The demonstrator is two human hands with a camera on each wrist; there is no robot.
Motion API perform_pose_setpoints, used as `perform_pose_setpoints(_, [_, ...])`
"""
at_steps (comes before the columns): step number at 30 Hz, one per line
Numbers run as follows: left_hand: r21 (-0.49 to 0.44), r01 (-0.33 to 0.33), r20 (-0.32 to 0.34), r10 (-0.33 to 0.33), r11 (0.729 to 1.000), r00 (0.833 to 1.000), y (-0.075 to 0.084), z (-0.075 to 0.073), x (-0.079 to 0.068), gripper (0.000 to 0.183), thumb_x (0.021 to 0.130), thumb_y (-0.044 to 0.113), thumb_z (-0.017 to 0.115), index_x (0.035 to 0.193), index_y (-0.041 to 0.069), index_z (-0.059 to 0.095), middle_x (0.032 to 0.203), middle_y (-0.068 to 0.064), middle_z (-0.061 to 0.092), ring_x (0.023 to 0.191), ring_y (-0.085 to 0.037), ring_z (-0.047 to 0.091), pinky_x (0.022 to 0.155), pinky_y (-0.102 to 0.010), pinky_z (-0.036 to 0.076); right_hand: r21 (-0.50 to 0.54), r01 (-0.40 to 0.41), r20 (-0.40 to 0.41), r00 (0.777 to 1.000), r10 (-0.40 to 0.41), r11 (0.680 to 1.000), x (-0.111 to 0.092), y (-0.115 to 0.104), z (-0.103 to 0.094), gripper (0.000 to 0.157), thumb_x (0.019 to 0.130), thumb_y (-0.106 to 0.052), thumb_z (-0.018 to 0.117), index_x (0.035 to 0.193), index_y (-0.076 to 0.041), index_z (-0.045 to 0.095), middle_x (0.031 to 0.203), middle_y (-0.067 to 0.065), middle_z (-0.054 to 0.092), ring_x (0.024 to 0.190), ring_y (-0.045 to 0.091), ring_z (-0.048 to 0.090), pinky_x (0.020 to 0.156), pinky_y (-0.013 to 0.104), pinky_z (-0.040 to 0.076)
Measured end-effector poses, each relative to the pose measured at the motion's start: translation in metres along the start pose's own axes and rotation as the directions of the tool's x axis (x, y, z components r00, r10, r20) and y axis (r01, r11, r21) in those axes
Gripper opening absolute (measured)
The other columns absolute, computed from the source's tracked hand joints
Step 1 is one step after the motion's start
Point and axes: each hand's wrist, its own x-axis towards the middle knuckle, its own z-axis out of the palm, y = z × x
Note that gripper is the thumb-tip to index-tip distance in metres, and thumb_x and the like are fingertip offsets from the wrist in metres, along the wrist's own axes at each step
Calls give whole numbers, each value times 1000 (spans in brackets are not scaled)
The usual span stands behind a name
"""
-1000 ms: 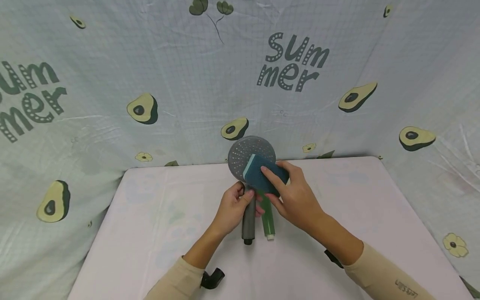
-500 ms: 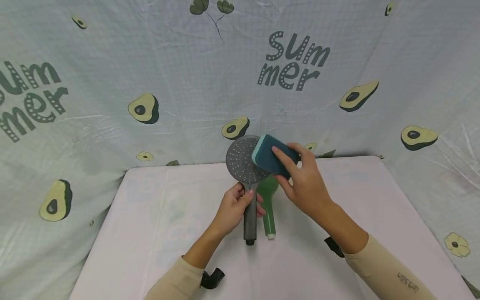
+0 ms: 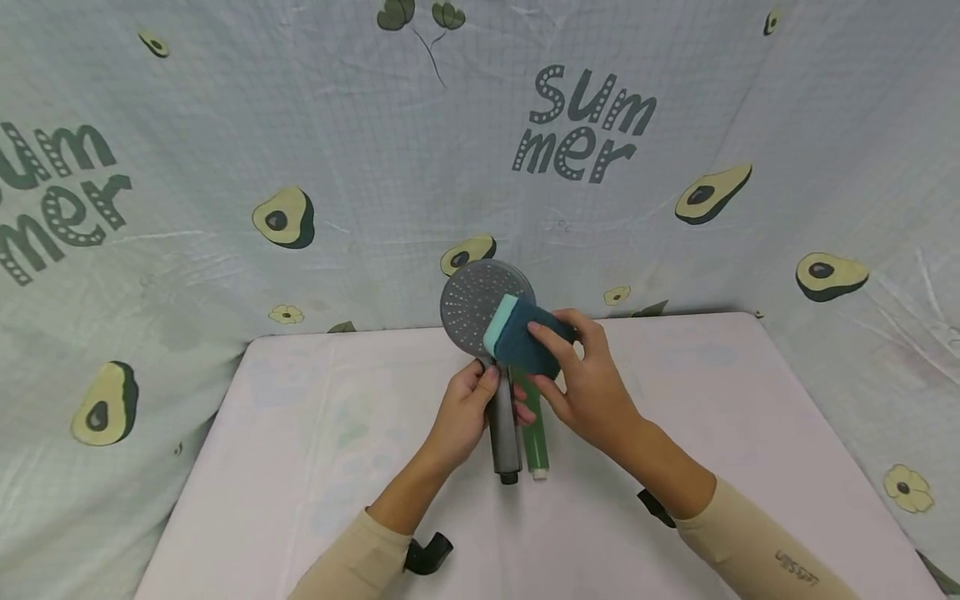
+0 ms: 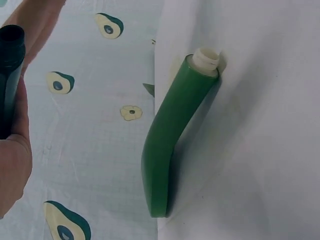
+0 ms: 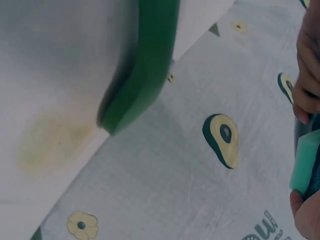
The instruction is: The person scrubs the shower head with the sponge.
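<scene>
A grey shower head [image 3: 471, 307] with a round, dotted face is held up by its handle in my left hand [image 3: 459, 415]. My right hand [image 3: 596, 387] pinches a sponge [image 3: 528, 337], dark blue on one side and light teal on the other, over the lower right of that face. In the right wrist view the teal layer of the sponge [image 5: 304, 160] shows at the right edge. Behind the grey handle a green shower head [image 3: 536, 437] lies on the table; its white threaded end and bent green body [image 4: 172, 125] show in the left wrist view.
The table [image 3: 315, 450] has a pale cover, and a patterned cloth [image 3: 375, 167] hangs behind it. Black straps or mounts show by both wrists, one a black bent piece [image 3: 429, 554] near the left sleeve.
The sponge went up and right off part of the face, then came back down and left across it. The grey shower head has tilted, its face shifting left and up.
</scene>
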Motion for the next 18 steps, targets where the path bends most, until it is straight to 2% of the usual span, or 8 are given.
perform_pose_setpoints(1, [-6, -8, -3, 8, 1000, 1000, 0, 0, 0, 45, 115, 29, 32, 143, -5, 43, 106, -32, 60, 81, -12, 75, 83, -35, 64, 21, 16, 7, 1000, -16, 1000, -2, 0, 3, 74, 89, -13, 83, 151, -12, 42, 144, 30, 38, 128, 43, 46, 93, 55, 55])
perform_pose_setpoints(4, [6, -30, -9, 30, 1000, 999, -1, -1, 1, 48, 115, 33, 32, 146, 0, 46, 97, -20, 66, 77, -13, 75, 83, -35, 63, 63, 55, 11, 998, -56, 996, -9, -1, 11, 58, 100, -23, 70, 149, -10, 41, 144, 30, 36, 130, 43, 45, 94, 55, 56])
perform_pose_setpoints(8, [20, -50, 17, 50, 999, 999, -2, -2, 0, 50, 115, 35, 31, 147, 1, 46, 88, -12, 68, 74, -13, 74, 81, -34, 63, 77, 89, -36, 996, -86, 993, -15, -2, 18, 48, 107, -36, 51, 144, -8, 41, 143, 31, 35, 129, 44, 46, 93, 57, 57])
perform_pose_setpoints(14, [-26, -72, 107, 75, 997, 991, 1, -4, 1, 55, 115, 35, 29, 146, -8, 41, 92, -7, 66, 74, -11, 75, 77, -34, 64, 104, 83, -120, 990, -71, 991, -7, -2, 19, 45, 107, -38, 50, 138, -7, 42, 142, 30, 34, 128, 43, 50, 100, 54, 53])
perform_pose_setpoints(18, [-25, -59, 113, 61, 998, 992, 4, -5, 0, 52, 115, 34, 30, 138, -12, 41, 94, -9, 66, 75, -11, 75, 76, -33, 64, 139, 32, -176, 984, -7, 990, 3, -2, 10, 52, 106, -39, 53, 142, -5, 41, 143, 31, 35, 128, 44, 50, 98, 56, 53])
